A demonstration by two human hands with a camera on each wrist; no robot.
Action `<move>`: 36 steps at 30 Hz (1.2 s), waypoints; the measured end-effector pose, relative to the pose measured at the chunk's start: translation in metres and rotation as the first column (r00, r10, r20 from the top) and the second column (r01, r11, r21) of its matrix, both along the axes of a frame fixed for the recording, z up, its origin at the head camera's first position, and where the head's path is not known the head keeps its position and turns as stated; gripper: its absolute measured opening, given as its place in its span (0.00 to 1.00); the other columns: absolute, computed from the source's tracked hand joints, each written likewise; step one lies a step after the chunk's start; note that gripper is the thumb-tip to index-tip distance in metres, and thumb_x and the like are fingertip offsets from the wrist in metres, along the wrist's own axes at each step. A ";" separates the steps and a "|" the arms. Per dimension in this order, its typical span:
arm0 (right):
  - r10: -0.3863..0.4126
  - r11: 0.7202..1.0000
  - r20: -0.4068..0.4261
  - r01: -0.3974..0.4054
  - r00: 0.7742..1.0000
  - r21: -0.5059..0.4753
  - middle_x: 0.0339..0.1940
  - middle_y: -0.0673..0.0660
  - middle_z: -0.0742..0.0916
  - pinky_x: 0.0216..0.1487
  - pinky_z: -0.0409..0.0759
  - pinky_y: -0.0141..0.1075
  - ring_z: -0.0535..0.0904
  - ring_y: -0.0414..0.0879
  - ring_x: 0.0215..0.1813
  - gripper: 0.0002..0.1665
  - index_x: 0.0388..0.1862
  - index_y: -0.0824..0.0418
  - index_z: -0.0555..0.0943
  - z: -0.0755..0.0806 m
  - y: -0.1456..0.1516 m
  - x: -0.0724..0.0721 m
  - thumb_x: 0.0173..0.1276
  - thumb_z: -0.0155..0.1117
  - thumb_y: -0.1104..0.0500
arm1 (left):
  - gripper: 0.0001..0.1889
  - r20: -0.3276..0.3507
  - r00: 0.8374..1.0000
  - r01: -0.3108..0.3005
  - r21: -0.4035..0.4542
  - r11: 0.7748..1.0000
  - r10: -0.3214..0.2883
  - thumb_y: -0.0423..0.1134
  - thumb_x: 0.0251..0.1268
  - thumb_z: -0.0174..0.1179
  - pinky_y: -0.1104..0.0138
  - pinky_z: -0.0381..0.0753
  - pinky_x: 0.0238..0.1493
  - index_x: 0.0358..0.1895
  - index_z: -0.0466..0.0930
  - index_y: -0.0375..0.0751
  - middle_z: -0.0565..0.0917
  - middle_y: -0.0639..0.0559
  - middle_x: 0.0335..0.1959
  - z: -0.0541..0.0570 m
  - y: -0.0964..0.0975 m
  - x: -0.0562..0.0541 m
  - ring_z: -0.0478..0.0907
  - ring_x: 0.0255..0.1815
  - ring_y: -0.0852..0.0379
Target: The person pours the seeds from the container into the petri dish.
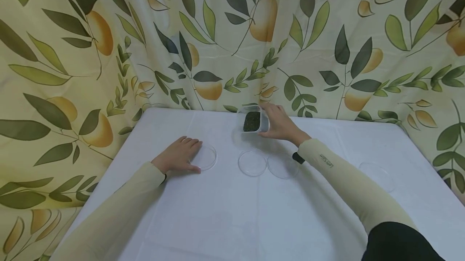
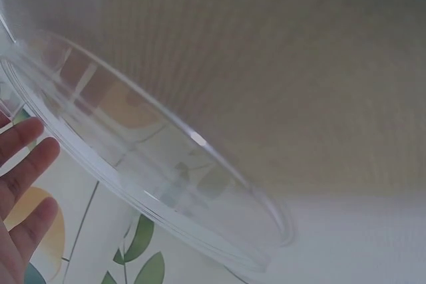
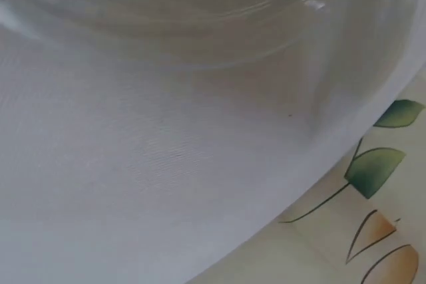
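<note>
In the head view my right hand [image 1: 281,123] grips a clear plastic container [image 1: 264,121] from its right side, thumb below and fingers above. The container tilts, and dark green contents [image 1: 252,121] show inside. Below it, a faint clear round dish [image 1: 237,139] lies on the table. My left hand [image 1: 180,154] rests at the left side of another clear round dish [image 1: 208,159], thumb and fingers spread. The left wrist view shows loose, fairly straight fingers [image 2: 33,167] beside that dish's rim [image 2: 196,139]. In the right wrist view only part of a clear dish [image 3: 200,48] appears.
Two clear round dishes, one left [image 1: 252,164] and one right [image 1: 277,168], lie side by side in the middle of the white table [image 1: 218,216]. Another faint clear disc [image 1: 376,176] lies beyond the right forearm. A leaf-patterned curtain [image 1: 232,51] hangs along the back edge.
</note>
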State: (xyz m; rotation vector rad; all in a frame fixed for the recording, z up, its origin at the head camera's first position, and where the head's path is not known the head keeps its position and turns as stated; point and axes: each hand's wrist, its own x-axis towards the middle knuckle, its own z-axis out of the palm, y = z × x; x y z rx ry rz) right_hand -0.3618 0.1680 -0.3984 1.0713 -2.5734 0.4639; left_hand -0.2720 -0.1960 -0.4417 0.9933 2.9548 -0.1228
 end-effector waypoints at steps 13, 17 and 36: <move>0.080 0.996 0.002 -0.080 0.997 -0.029 0.61 0.64 0.75 0.61 0.61 0.54 0.67 0.58 0.64 0.55 0.66 0.65 0.63 0.012 -0.013 0.019 0.40 0.79 0.49 | 0.50 -0.011 1.000 0.013 0.013 1.000 -0.012 0.71 0.49 0.57 0.50 0.60 0.70 0.67 0.63 0.35 0.71 0.41 0.64 0.001 0.000 0.000 0.67 0.65 0.44; 0.108 0.993 -0.021 -0.109 0.994 -0.045 0.60 0.64 0.75 0.61 0.61 0.53 0.68 0.57 0.64 0.55 0.65 0.66 0.64 0.015 -0.019 0.025 0.39 0.80 0.51 | 0.51 0.003 1.000 -0.003 0.019 1.000 0.003 0.72 0.49 0.57 0.50 0.60 0.70 0.68 0.62 0.35 0.71 0.41 0.65 0.002 0.000 0.001 0.67 0.66 0.44; 0.165 0.986 -0.021 -0.166 0.986 -0.032 0.60 0.63 0.75 0.62 0.62 0.56 0.69 0.57 0.63 0.53 0.64 0.65 0.65 0.012 -0.044 0.035 0.40 0.80 0.51 | 0.48 0.027 0.999 -0.037 0.062 0.997 0.035 0.71 0.49 0.57 0.49 0.59 0.70 0.65 0.66 0.34 0.72 0.40 0.64 0.006 -0.006 0.003 0.67 0.66 0.43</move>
